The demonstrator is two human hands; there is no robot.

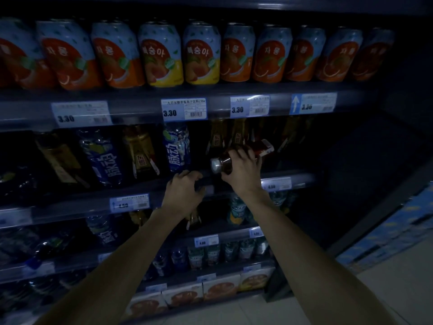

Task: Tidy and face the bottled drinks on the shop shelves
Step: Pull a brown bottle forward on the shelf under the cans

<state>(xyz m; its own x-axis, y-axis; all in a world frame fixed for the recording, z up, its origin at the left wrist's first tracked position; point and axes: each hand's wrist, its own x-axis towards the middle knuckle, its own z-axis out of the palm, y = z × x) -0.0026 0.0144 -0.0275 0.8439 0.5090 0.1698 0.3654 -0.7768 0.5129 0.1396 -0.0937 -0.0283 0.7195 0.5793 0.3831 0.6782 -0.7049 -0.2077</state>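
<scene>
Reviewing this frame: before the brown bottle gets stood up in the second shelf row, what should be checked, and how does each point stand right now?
1. Grip: right hand wraps the brown bottle around its body: ok.
2. Bottle upright: it lies tilted, silver cap pointing left toward the camera: not ok.
3. Label facing out: red label sits at the far end, turned away: not ok.
4. Free slot: dark gap right of the blue bottle, depth unlit: cannot tell.
5. Left hand clear of the slot: it rests on the shelf edge below: ok.
</scene>
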